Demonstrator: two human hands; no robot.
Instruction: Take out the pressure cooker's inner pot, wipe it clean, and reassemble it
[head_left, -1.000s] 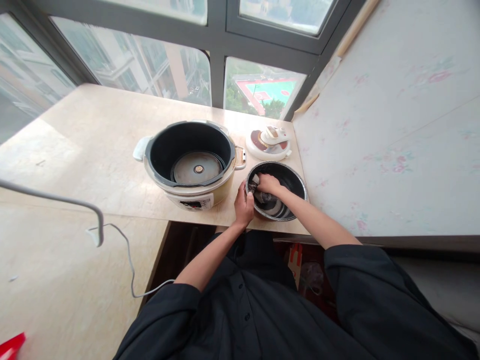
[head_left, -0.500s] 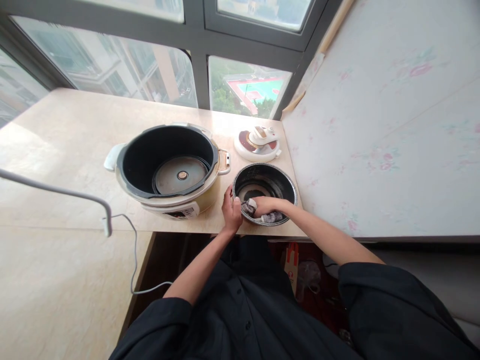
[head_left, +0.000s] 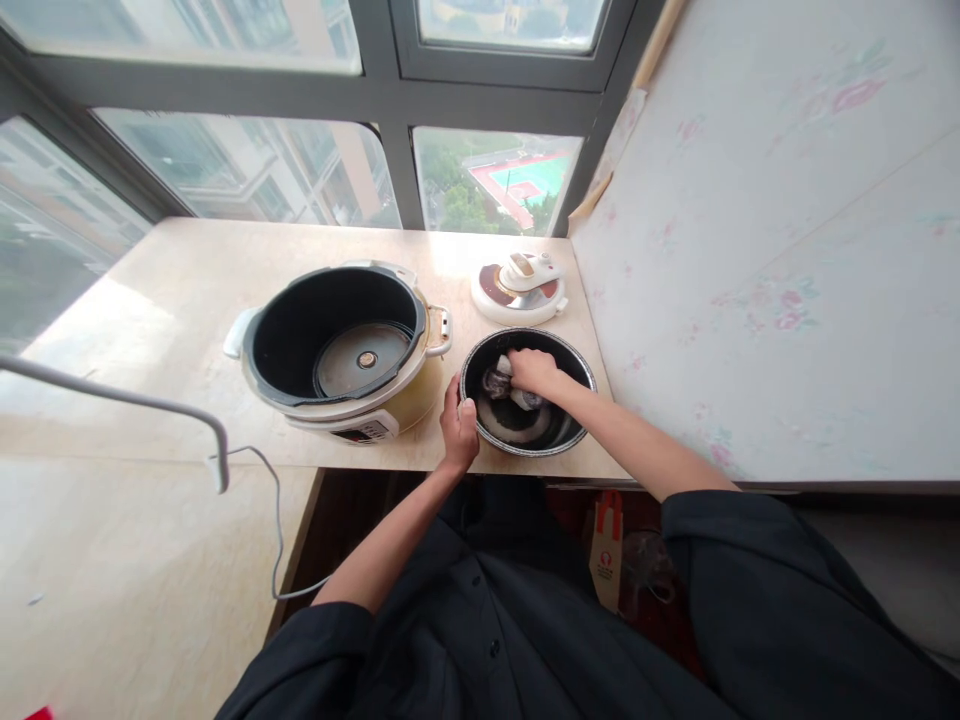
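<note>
A dark inner pot (head_left: 559, 432) sits near the front edge of the beige counter (head_left: 165, 290). My right hand (head_left: 534, 368) is inside it, closed on a grey and white cloth (head_left: 498, 381) pressed against the pot's inner wall. My left hand (head_left: 458, 428) grips the pot's left rim and steadies it. Left of the pot stands the open cooker body (head_left: 341, 345), cream outside and black inside, with its heating plate showing.
The cooker's white and brown lid (head_left: 518, 288) lies behind the pot near the window. A flowered wall (head_left: 765, 230) closes the right side. A white cable (head_left: 277, 510) hangs off the counter's front edge, and a white bar (head_left: 120, 400) crosses at left.
My right hand has carried the cloth from the pot's near side back up to its far left wall. The left hand stays on the rim.
</note>
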